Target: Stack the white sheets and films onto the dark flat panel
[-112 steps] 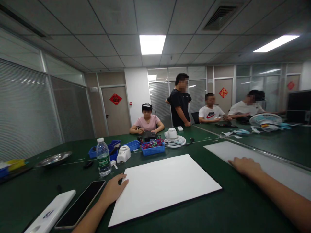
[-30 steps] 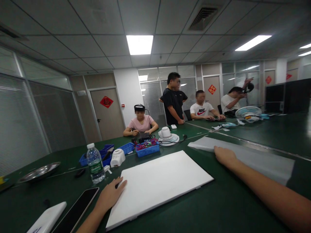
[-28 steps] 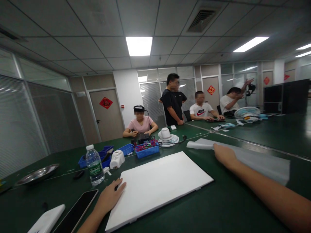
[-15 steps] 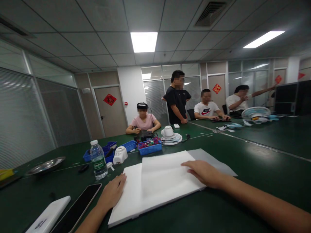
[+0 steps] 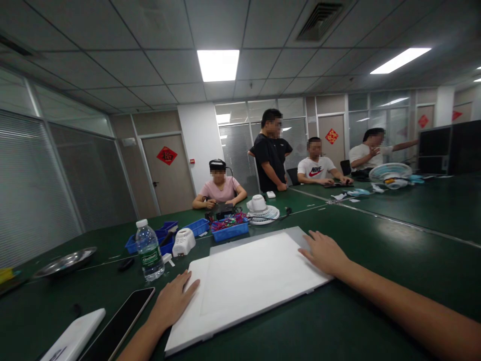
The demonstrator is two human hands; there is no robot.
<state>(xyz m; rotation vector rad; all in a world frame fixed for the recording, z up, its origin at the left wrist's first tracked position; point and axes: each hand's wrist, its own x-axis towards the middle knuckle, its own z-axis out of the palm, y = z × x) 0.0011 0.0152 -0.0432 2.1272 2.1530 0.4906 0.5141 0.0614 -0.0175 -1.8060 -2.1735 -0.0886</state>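
A flat white board (image 5: 188, 321) with a rounded corner lies on the green table in front of me. On top of it rests a sheet of white paper (image 5: 255, 276), with a greyish strip showing along its far edge. My left hand (image 5: 175, 298) lies on the board's left edge, its fingers stretched out and the thumb over the surface. At the right end, my right hand (image 5: 325, 253) is spread, fingertips on or just over the paper's right side. Neither hand is closed around anything.
Left of the board are a dark phone (image 5: 118, 323), a white device (image 5: 77, 333), a water bottle (image 5: 149, 253) and a metal dish (image 5: 65, 261). Beyond it stand a white plastic housing (image 5: 184, 241), a blue tray of wires (image 5: 230, 231) and fan parts (image 5: 259, 210). Several people are across the table.
The paper, earlier turned at an angle and curling at the right, now lies flatter and squarer on the board. My right hand has moved right and opened wider; my left hand stays at the edge.
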